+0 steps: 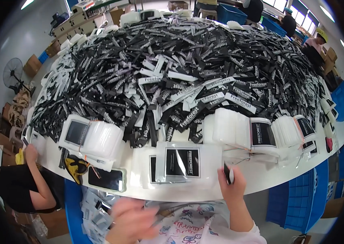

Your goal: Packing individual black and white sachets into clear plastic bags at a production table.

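My right hand (pixel 235 188) is closed around a small narrow black-and-white piece (pixel 230 175) at the table's near edge. Its exact kind is hard to make out. Motion smears my left hand (pixel 133 221), which is in front of the table edge, over my lap; its fingers cannot be read. Between the hands, on the table, lie flat clear plastic bags (pixel 160 163) with black printed panels, the top one lying askew. Beyond them rises a large heap of slim black and white packets (pixel 188 61).
Banded bag bundles (pixel 103 140) stand left and right (pixel 231 130). A phone (pixel 106 179) and a yellow-black tool (pixel 75 167) lie at the near left. A person in a black top (pixel 25 189) works at left. Blue crates (pixel 302 199) stand at lower right, another blue container (pixel 73 211) lower left.
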`<action>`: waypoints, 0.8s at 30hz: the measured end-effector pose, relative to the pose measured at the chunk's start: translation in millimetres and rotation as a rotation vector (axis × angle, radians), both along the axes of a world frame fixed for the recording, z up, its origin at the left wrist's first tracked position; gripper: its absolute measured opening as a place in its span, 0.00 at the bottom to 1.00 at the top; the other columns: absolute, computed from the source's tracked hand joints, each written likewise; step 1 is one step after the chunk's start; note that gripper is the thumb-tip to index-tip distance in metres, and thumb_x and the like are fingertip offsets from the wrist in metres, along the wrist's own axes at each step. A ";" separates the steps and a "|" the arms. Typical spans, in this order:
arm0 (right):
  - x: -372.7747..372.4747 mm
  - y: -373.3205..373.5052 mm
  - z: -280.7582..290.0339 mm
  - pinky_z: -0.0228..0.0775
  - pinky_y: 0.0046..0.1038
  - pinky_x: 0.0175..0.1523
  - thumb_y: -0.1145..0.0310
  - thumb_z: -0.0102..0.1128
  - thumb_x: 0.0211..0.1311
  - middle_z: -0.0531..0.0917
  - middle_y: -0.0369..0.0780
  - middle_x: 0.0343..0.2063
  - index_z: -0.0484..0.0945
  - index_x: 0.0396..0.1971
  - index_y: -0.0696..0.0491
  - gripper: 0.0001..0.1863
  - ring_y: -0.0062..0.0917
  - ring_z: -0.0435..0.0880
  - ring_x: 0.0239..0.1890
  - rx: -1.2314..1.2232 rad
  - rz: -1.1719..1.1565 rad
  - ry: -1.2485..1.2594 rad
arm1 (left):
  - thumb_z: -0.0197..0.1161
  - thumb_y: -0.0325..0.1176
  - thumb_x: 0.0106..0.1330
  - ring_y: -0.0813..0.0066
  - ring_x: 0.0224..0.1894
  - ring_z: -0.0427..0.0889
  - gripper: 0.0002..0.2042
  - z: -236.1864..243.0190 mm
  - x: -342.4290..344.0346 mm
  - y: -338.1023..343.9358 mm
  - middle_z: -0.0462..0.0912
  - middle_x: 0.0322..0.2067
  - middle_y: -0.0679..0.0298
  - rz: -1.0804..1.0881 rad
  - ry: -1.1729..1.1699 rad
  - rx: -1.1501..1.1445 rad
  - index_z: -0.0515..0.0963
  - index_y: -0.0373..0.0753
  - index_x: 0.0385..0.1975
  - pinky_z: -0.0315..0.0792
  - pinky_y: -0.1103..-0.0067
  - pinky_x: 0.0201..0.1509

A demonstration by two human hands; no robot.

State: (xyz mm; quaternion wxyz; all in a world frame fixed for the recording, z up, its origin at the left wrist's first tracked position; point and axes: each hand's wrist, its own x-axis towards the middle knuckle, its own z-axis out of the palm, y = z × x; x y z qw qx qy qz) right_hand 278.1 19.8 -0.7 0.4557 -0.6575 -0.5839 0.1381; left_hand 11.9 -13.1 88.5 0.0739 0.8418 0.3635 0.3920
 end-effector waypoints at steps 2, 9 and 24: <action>-3.5 -15.3 15.6 0.67 0.20 0.25 0.75 0.64 0.43 0.78 0.40 0.19 0.74 0.26 0.57 0.09 0.20 0.75 0.19 0.099 0.158 0.036 | 0.68 0.49 0.40 0.53 0.47 0.65 0.39 -50.1 52.4 30.5 0.60 0.52 0.53 0.032 -0.093 0.101 0.58 0.52 0.54 0.59 0.62 0.51; -13.6 -36.1 35.6 0.69 0.20 0.28 0.74 0.67 0.40 0.79 0.39 0.20 0.75 0.29 0.57 0.13 0.21 0.78 0.20 0.057 0.534 0.159 | 0.69 0.51 0.37 0.45 0.46 0.64 0.52 -62.3 67.7 32.7 0.55 0.53 0.42 -0.202 -0.012 -0.008 0.40 0.53 0.61 0.59 0.58 0.47; -48.9 -42.0 18.9 0.67 0.30 0.32 0.62 0.63 0.45 0.78 0.45 0.24 0.77 0.27 0.55 0.13 0.36 0.76 0.26 -0.361 0.536 0.333 | 0.67 0.36 0.39 0.51 0.47 0.67 0.39 -69.3 53.0 7.9 0.66 0.48 0.49 -0.234 -0.007 -0.404 0.58 0.34 0.55 0.62 0.66 0.50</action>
